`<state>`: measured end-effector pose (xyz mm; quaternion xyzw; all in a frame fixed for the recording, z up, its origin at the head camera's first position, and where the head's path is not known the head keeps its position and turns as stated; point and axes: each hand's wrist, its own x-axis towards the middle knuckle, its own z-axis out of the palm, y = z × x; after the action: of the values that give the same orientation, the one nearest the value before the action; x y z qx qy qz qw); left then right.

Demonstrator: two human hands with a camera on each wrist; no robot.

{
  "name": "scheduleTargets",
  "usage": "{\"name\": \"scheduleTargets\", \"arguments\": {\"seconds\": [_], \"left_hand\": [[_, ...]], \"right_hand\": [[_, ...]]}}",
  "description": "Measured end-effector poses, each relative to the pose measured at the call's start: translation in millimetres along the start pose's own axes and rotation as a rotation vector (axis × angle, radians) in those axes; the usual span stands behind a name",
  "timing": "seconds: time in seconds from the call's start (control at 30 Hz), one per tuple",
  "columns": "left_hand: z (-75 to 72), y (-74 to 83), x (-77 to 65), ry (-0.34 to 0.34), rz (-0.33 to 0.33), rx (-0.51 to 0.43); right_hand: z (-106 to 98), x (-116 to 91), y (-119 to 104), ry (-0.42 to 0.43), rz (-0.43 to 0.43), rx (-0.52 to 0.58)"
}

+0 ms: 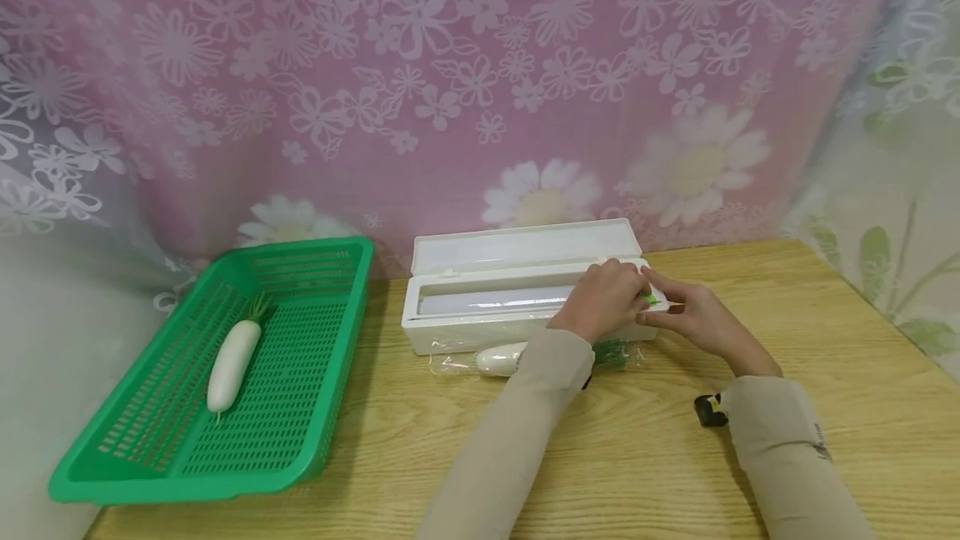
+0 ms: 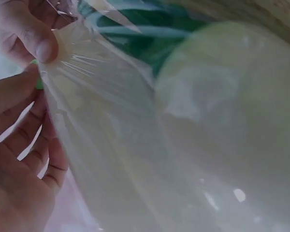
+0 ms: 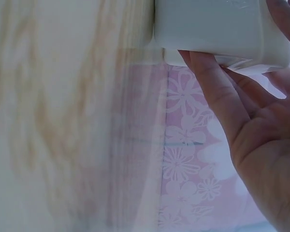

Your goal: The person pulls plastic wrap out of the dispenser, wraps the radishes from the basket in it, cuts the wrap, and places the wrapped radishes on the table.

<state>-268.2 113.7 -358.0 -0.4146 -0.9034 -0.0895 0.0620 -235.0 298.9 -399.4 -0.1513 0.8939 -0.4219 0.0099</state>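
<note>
A white plastic wrap dispenser box (image 1: 465,330) stands on the table with its lid raised and a roll of film (image 1: 495,300) inside. My left hand (image 1: 609,300) is over its right part, fingertips pinching a small green slider (image 1: 651,299) at the right end of the front edge. My right hand (image 1: 701,319) grips the box's right end, thumb and fingers spread around the corner. In front of the box lies a white radish (image 1: 498,359) with green leaves, under clear film (image 2: 101,125) that runs up to the box edge. My left forearm partly hides the radish.
On the left stands a green plastic basket (image 1: 339,373) with another white radish (image 1: 234,365) in it. A flowered pink curtain (image 1: 450,107) hangs behind the wooden table (image 1: 645,457). The raised lid (image 1: 525,247) leans back close to the curtain.
</note>
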Motion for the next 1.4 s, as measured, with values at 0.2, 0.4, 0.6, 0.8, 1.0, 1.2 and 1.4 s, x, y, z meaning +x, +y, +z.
{"name": "scheduleTargets", "arguments": {"seconds": [0.2, 0.4, 0.6, 0.8, 1.0, 1.2, 1.4], "left_hand": [[0.2, 4.7, -1.5, 0.001, 0.008, 0.077], [-3.3, 0.8, -6.5, 0.018, 0.016, 0.110], [-8.1, -10.9, -14.4, 0.026, 0.044, 0.146], [-16.2, -25.0, -31.2, -0.004, 0.015, 0.089], [-25.6, -40.8, -54.1, -0.013, -0.023, 0.049], [-36.6, -66.3, -86.5, -0.011, -0.092, -0.013], [-45.1, -89.8, -120.6, 0.001, -0.158, -0.078]], "right_hand": [[0, -1, 0, 0.002, -0.014, 0.006], [-1, -1, -1, 0.004, -0.021, 0.030], [0, 0, -1, 0.004, -0.027, 0.039], [0, -1, -1, -0.002, 0.004, 0.038], [2, 0, -3, -0.009, -0.002, 0.019], [-2, -2, -2, -0.007, 0.014, -0.009], [0, -1, -1, -0.015, -0.011, 0.018]]}}
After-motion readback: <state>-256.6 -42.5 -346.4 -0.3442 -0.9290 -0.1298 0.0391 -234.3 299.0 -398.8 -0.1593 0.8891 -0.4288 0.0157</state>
